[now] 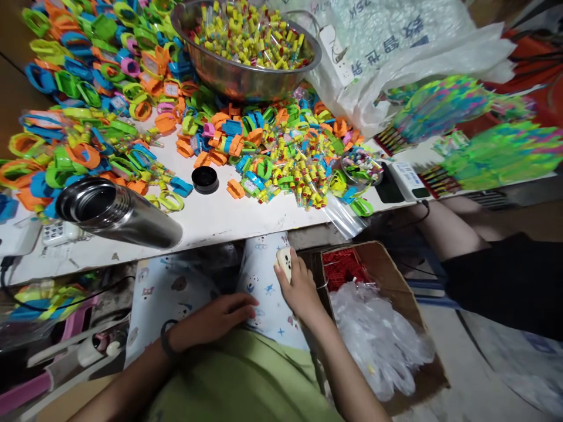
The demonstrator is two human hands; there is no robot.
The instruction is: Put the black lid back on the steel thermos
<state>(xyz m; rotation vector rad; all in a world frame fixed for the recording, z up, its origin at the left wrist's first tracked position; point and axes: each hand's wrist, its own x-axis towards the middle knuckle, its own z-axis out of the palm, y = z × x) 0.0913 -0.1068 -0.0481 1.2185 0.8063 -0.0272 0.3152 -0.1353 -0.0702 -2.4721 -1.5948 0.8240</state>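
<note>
My right hand (pixel 298 286) is below the table edge, closed around a small cream-white object (pixel 284 262) with dark dots. My left hand (pixel 217 317) rests flat on the printed white cloth (pixel 264 293) over my lap, fingers together, holding nothing. A dark band circles my left wrist. Above, the white table (pixel 211 220) is heaped with colourful plastic toy rings (pixel 101 88) and small yellow tubes (pixel 303 176).
A steel flask (pixel 118 214) lies on its side at the table's front left, a black lid (pixel 204 179) beside it. A metal bowl (pixel 246 44) of yellow pieces stands at the back. A cardboard box (pixel 378 316) with plastic bags sits right. Another person's leg (pixel 484 258) is nearby.
</note>
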